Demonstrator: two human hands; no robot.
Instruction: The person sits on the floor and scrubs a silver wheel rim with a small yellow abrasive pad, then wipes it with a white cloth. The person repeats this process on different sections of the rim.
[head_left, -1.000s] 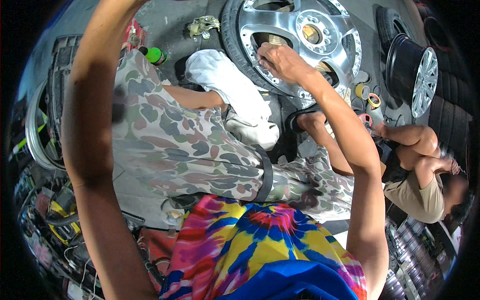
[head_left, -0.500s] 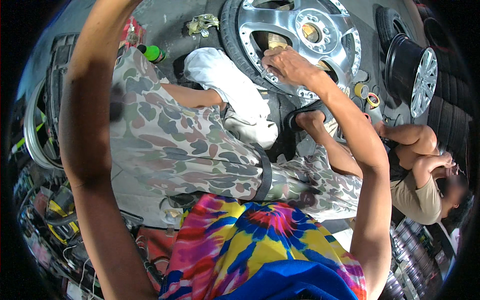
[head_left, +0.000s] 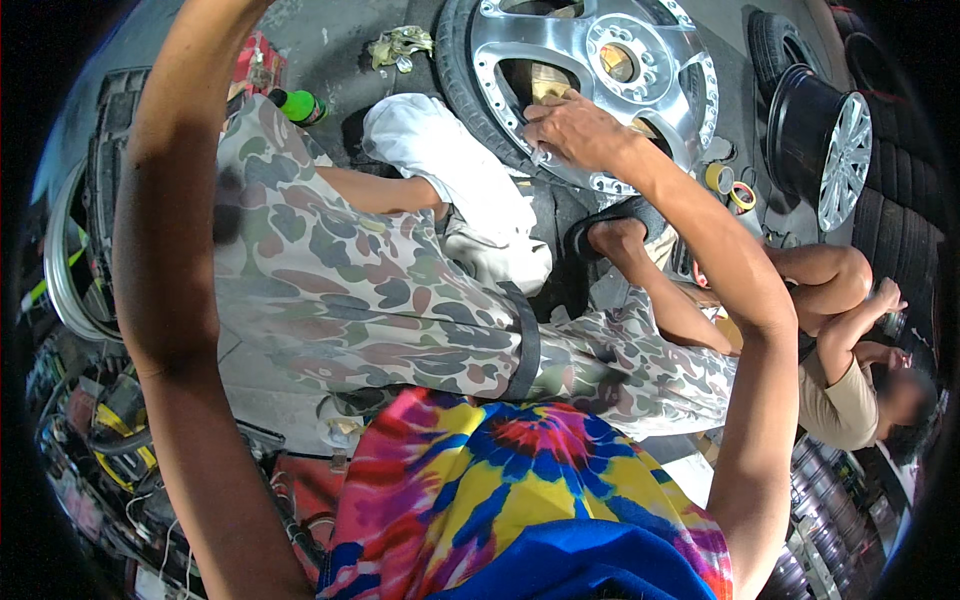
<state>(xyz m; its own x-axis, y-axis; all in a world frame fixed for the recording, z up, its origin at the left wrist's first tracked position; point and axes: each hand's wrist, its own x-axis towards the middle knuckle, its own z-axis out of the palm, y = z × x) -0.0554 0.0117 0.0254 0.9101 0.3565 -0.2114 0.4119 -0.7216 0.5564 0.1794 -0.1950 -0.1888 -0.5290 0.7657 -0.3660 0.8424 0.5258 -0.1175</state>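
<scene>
A polished silver wheel rim (head_left: pixel 648 88) lies face up at the top, with a black tyre (head_left: pixel 456 60) around its left side. My right hand (head_left: pixel 580 132) rests on the near left part of its outer lip, beside the row of bolt holes. Its fingers are bent and pressed together against the metal. Something small and pale shows under the fingertips, too little of it to name. My left forearm reaches up past the top edge, so my left hand is out of view.
A white cloth bundle (head_left: pixel 425 140), a green-capped bottle (head_left: pixel 300 106) and a crumpled rag (head_left: pixel 400 46) lie left of the wheel. Tape rolls (head_left: pixel 741 197) and a black-barrelled rim (head_left: pixel 815 140) stand to the right. Another person (head_left: pixel 850 390) sits at far right, near stacked tyres.
My right hand stays at the same part of the lip, while its elbow has swung slightly outward. The seated person's arm has shifted, and the whole view has slid a little.
</scene>
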